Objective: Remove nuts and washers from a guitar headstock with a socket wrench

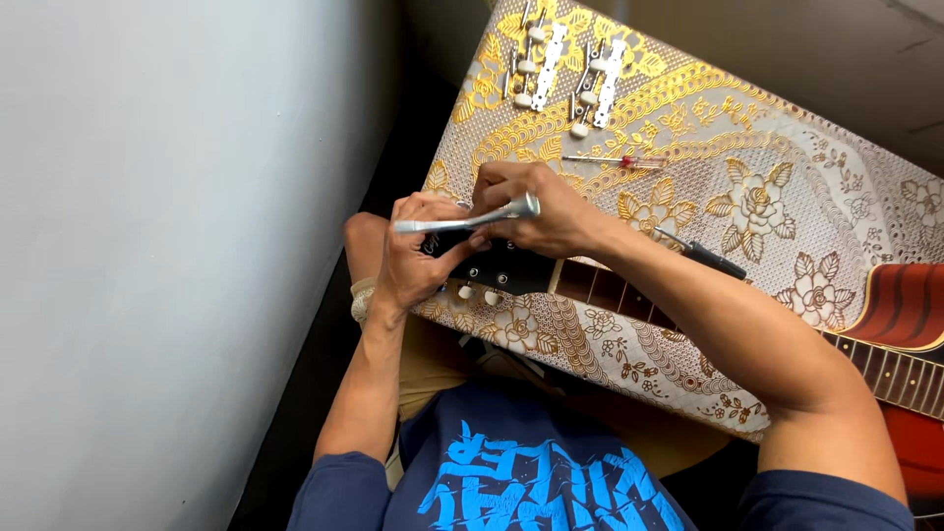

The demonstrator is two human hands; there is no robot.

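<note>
Upper garment: dark navy short-sleeved shirt, with bright blue blocky printed lettering across the chest. Sleeves end above the elbows; both forearms are bare. Lower garment: tan or khaki fabric, visible below the shirt hem. Left hand and right hand: bare, no gloves.

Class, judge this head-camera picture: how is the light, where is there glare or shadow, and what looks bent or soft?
Head view: soft, even daylight; mild sheen on the metal tool and gold tablecloth; dark shadow in the gap beside the wall; wide-lens bending at the edges; hands sharp, the guitar cut off at the frame edge.
</note>
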